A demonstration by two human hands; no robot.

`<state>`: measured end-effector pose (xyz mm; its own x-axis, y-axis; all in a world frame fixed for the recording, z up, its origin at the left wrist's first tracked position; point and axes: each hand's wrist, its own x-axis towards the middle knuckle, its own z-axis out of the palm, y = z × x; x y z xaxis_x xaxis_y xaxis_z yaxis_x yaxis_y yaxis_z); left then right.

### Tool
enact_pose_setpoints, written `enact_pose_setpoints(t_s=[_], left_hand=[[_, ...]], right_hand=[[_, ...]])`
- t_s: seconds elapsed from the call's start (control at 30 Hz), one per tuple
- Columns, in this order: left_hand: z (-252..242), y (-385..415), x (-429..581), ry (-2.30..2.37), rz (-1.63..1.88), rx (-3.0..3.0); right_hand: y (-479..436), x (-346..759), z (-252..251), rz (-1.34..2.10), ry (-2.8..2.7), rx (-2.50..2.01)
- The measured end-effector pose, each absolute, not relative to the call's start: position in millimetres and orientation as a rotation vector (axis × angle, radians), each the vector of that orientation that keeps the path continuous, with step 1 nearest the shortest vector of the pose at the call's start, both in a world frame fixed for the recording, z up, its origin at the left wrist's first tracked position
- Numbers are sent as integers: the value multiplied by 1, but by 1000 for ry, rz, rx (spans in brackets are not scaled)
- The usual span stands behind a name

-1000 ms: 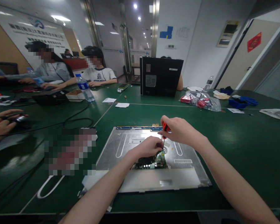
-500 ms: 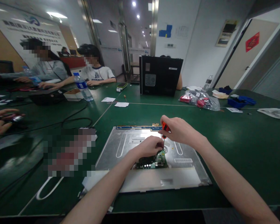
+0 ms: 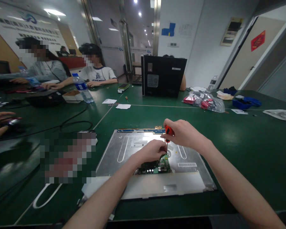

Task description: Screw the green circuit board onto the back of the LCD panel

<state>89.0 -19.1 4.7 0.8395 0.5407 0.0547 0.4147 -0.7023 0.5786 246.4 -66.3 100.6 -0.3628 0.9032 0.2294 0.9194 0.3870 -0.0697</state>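
A screwdriver [image 3: 168,133] with a red and black handle is gripped by my right hand [image 3: 182,131]. It stands nearly upright, its tip pointing down at the upper edge of a green circuit board [image 3: 164,164]. My left hand [image 3: 153,150] is closed beside the screwdriver's shaft, fingertips low by the tip. Whatever the fingertips pinch there is hidden. The board sits on the silvery metal back of a flat display panel [image 3: 193,155], which lies on the green table [image 3: 243,152]. A narrow blue circuit strip [image 3: 135,130] runs along the panel's far edge.
A black computer case [image 3: 163,76] stands beyond the panel. To its right lies a clear plastic bag [image 3: 208,101] with red items. At left are a water bottle [image 3: 82,89], black cables [image 3: 73,119] and a blurred-out item with a white loop [image 3: 47,202]. Other people sit across and left.
The view has shifted slightly, moving the left-side objects a little left in the picture. Both hands and the screwdriver keep nearly the same place over the board.
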Motion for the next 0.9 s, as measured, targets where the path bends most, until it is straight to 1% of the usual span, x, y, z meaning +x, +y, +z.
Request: enact_pose_setpoints(t_s=[0.23,0.43,0.6,0.8,0.9], left_hand=[[4,-19,88,699,309,2492],[3,-20,89,699,327,2474],[3,-21,89,697,335,2468],[4,-21,89,701,342,2493],[3,-20,89,677,345,2509]], right_hand=[[-73,249,104,1,-2458,-1489],[-69,249,104,-37,-2443,-1506],[-65,248,104,-3,-2442,-1500],[-64,249,102,-217,-2422,-1615],[-65,251,103,-233,-2414,-1645]])
